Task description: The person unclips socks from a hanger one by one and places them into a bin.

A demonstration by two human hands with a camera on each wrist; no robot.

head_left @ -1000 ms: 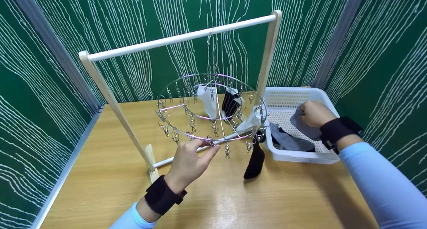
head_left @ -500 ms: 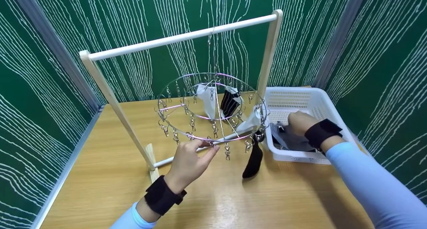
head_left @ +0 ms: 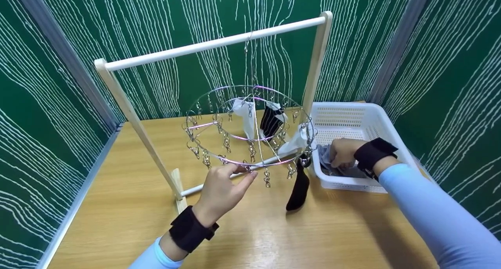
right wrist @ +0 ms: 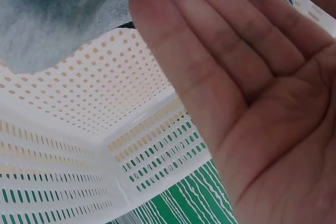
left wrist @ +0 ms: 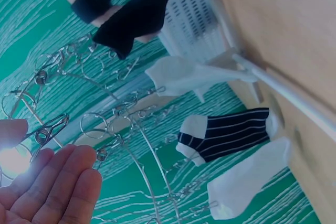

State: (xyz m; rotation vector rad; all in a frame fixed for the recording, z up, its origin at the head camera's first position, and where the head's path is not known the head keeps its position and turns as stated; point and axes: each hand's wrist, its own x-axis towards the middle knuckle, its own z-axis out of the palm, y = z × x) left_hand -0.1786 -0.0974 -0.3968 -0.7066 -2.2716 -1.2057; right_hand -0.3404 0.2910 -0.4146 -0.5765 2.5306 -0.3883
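Metal clip hanger (head_left: 256, 125) at left hand (head_left: 223, 188)

Left hand pinches one clip (left wrist: 42, 137) on the near rim. Right hand (head_left: 346, 151) touches a grey sock (head_left: 325, 154) inside the white basket (head_left: 375, 122); its grip cannot be determined. Black sock (head_left: 298, 188) hangs between both hands.

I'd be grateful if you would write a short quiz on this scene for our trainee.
1. True or false: the right hand is inside the white basket.
2. Multiple choice: what does the left hand hold?
a) The stand's top bar
b) A clip of the round hanger
c) A striped sock
3. Count: how many pieces hang from the round hanger, and what are they?

Key: 1. True. 2. b. 3. Four: two white socks, one striped sock and one plain black sock.
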